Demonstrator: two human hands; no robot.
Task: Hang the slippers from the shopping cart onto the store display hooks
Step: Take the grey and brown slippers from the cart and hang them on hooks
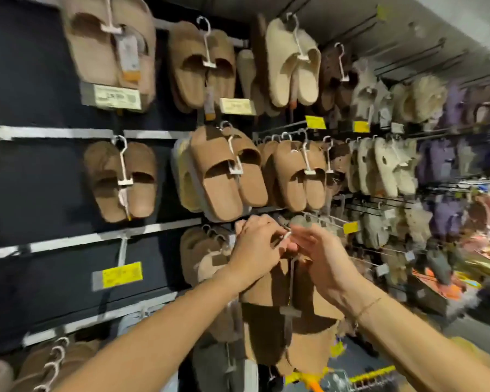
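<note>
A pair of brown slippers (pixel 309 315) on a white plastic hanger (pixel 291 281) hangs below both of my hands, in front of the display wall. My left hand (pixel 255 244) pinches the hanger's white hook top. My right hand (pixel 320 250) is beside it with fingers spread, touching the same spot; its grip is unclear. A metal display hook (pixel 320 219) with a yellow tag (pixel 350 227) sticks out just above my hands. A strip of the shopping cart (pixel 337 380), with yellow and orange parts, shows at the bottom edge.
Rows of brown slippers (pixel 224 176), cream slippers (pixel 292 66) and purple slippers (pixel 447 159) hang on hooks across the dark wall. Bare hooks (pixel 425 52) stick out at upper right. More brown pairs (pixel 204 256) hang left of my hands. Yellow price tags (pixel 121 274) sit on the rails.
</note>
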